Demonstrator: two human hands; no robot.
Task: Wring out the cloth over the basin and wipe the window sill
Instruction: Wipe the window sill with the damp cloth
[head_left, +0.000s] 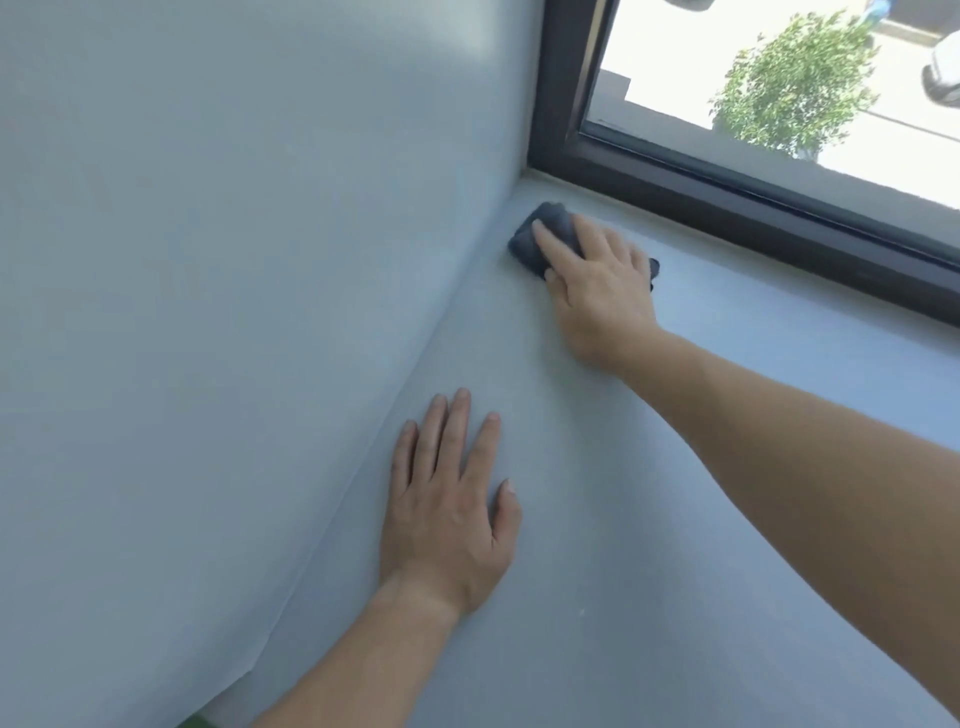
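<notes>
A dark grey cloth (540, 236) lies bunched on the pale grey window sill (649, 519), in the far left corner where the sill meets the side wall. My right hand (597, 280) presses flat on the cloth, fingers stretched over it, so most of the cloth is hidden under the palm. My left hand (447, 509) rests flat on the sill nearer to me, fingers spread, holding nothing. No basin is in view.
The side wall (234, 260) rises at the left of the sill. A dark window frame (727, 208) runs along the sill's far edge, with glass above it showing a tree (800, 78) outside.
</notes>
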